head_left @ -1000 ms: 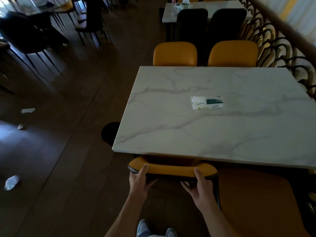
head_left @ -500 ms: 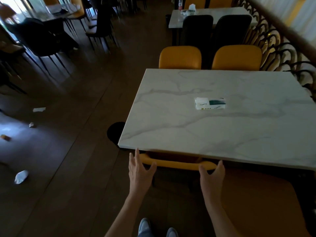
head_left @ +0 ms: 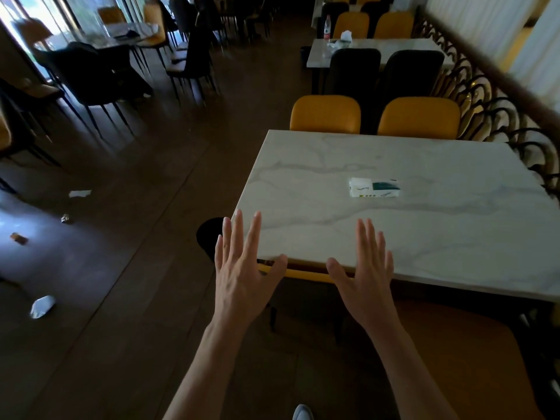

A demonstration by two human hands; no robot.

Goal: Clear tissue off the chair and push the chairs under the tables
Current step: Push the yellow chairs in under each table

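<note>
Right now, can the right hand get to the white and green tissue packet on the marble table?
Probably yes. The open right hand is empty and raised over the marble table's near edge, and only bare tabletop lies between it and the white and green tissue packet, though leaning forward may be needed.

Dim room here, daylight pouring in through the windows (head_left: 45, 28) far left and blowing out white. The dark floor (head_left: 127, 237) catches a bluish sheen at left, the marble table (head_left: 439, 237) glows pale, and edges bow and smear with wide-angle blur.
</note>
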